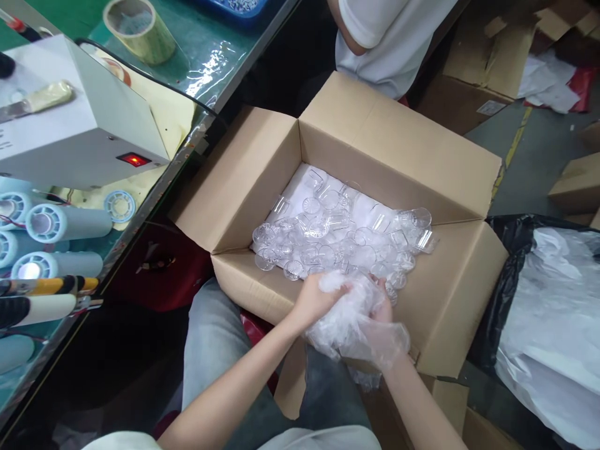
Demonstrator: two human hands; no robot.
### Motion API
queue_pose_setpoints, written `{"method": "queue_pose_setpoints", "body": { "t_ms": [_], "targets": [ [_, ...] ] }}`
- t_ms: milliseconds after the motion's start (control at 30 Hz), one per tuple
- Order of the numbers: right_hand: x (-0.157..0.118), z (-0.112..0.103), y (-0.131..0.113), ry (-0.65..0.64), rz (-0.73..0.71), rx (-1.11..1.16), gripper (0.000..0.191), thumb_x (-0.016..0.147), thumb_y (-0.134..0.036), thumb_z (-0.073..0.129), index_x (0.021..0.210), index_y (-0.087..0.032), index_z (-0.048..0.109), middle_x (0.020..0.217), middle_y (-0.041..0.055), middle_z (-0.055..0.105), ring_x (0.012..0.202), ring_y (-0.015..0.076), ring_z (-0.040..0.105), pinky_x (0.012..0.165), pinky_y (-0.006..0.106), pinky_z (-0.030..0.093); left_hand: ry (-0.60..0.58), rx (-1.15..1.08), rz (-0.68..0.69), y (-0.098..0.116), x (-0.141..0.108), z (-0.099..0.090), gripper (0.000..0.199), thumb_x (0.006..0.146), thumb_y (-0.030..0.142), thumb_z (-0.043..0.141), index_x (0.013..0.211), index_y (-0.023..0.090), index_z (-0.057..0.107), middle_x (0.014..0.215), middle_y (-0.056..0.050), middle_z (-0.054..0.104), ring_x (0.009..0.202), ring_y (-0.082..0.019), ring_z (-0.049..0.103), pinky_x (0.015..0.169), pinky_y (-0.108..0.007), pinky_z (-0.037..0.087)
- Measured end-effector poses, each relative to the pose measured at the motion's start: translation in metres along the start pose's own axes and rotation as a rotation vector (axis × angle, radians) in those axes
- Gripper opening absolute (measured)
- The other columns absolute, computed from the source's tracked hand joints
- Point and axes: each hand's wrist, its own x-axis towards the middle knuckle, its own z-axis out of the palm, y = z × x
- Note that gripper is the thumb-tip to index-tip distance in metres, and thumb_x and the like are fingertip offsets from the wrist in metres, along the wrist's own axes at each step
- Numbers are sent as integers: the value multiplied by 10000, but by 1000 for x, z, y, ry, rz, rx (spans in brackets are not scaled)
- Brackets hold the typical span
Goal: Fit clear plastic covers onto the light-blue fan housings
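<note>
Over the near edge of an open cardboard box (398,134), both my hands hold a crumpled clear plastic bag (344,319). My left hand (316,300) has its fingers wrapped round the bag's left side. My right hand (382,312) grips the other side, partly covered by the thin plastic. Many clear plastic cup-like pieces (328,231) lie in a loose heap inside the box, just beyond my hands, on a white sheet (304,181).
On the left, a bench (206,69) bears a tape roll (139,31), a grey device (107,119) with a lit red switch, and light-blue cylinders (70,223). A black-lined bag of plastic (553,325) stands right. A person in a white shirt (389,44) is beyond the box.
</note>
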Motion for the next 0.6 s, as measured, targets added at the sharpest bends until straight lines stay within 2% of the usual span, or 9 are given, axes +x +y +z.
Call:
{"method": "queue_pose_setpoints", "body": {
  "t_ms": [100,200,267,333,367,500,600],
  "targets": [
    [6,-15,5,-15,15,-224,667,981,-564,82,1178,-163,577,987,133,687,851,272,660,650,385,529,62,38,-12,-4,0,-16,180,747,291,638,656,137,619,707,-37,686,688,-189,631,640,-268,478],
    [24,-44,12,-12,-5,-514,390,958,-460,408,1097,-168,626,1058,120,634,948,270,604,832,431,480,112,85,-14,-4,-4,-41,160,716,268,628,613,154,585,681,-30,659,708,-203,623,669,-285,485],
    [38,-60,18,-35,-20,-692,245,909,-328,554,1078,-170,633,1081,103,603,1014,266,556,910,460,427,169,114,0,-3,-6,-56,117,685,258,628,637,163,581,797,-50,671,842,-235,622,758,-310,486],
    [51,-68,25,-79,-33,-824,202,884,-232,603,1076,-173,631,1075,83,592,1042,258,529,933,467,404,188,118,12,-2,-4,-67,81,649,223,617,703,167,596,914,-57,672,952,-248,603,834,-316,470],
    [57,-68,28,-100,-39,-870,190,881,-206,610,1067,-173,630,1072,75,590,1046,254,525,936,466,402,176,109,9,-3,-3,-70,97,640,208,598,728,167,597,912,-53,671,941,-241,606,825,-310,472],
    [74,-63,37,-154,-69,-931,55,885,-190,616,923,-154,633,1056,58,594,1056,241,522,948,462,400,83,53,-36,-6,-2,-68,91,633,201,552,715,165,564,706,-2,625,696,-174,589,652,-262,464],
    [79,-67,37,-165,-101,-848,104,881,-218,624,803,-149,613,990,49,611,1037,231,534,947,452,399,25,24,-38,-5,-7,-61,88,627,203,591,697,168,552,687,26,591,664,-143,554,648,-245,443]
  ]
}}
